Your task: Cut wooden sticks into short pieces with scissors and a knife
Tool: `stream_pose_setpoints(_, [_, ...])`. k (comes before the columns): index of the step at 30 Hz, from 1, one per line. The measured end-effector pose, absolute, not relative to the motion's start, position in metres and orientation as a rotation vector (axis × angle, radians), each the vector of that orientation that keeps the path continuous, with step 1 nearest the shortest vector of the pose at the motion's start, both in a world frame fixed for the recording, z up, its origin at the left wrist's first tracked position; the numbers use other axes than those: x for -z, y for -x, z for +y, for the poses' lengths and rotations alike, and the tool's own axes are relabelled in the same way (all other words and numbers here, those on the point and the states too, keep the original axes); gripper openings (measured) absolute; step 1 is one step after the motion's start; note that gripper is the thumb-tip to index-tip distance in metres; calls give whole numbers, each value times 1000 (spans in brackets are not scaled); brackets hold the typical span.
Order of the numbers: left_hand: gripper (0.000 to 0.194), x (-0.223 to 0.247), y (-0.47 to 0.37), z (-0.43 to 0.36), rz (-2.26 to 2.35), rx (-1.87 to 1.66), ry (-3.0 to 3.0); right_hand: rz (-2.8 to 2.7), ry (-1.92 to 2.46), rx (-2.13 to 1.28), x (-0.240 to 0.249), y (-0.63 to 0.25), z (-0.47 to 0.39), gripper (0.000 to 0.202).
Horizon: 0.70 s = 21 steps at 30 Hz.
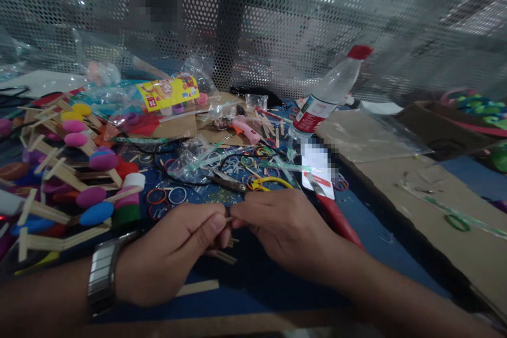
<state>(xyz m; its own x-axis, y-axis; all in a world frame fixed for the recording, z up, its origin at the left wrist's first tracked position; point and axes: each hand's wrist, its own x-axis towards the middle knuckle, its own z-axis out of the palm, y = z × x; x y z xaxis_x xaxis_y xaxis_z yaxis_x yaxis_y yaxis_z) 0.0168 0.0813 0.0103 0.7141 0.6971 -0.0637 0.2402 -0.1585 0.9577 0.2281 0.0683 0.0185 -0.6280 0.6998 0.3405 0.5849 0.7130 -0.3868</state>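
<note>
My left hand (pixel 180 251), with a metal-band watch (pixel 103 274) on its wrist, is closed around thin wooden sticks (pixel 226 257) whose ends poke out below the fingers. Against its thumb, my right hand (pixel 287 224) pinches the end of a small wooden stick (pixel 228 219); most of that piece is hidden by the fingers. Just beyond both hands lie scissors with yellow handles (pixel 273 184). A flat wooden stick (pixel 198 288) rests on the blue table below my left hand. Right of my right hand is a red-handled tool (pixel 343 222).
Wooden-stick pieces with coloured ovals (pixel 91 197) crowd the left. Behind are rubber bands (pixel 177 195), a pink glue gun (pixel 247 129) with a black cable, a yellow-labelled plastic bag (pixel 168 92), a tilted bottle (pixel 328 95) and a lit phone (pixel 315 166). Cardboard (pixel 428 206) lines the right.
</note>
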Motion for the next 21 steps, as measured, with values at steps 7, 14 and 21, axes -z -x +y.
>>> stream_pose_setpoints(7, [43,-13,-17,82,756,-476,-1823,-2439,1000,-338,-17,-229,68,32])
stream_pose_setpoints(14, [41,-13,-21,85,874,-564,-1984,-2513,1032,85,-17,-229,75,29])
stream_pose_setpoints(21, [39,-7,-17,91,1011,-721,-1747,-2286,1177,295,-60,-246,61,27])
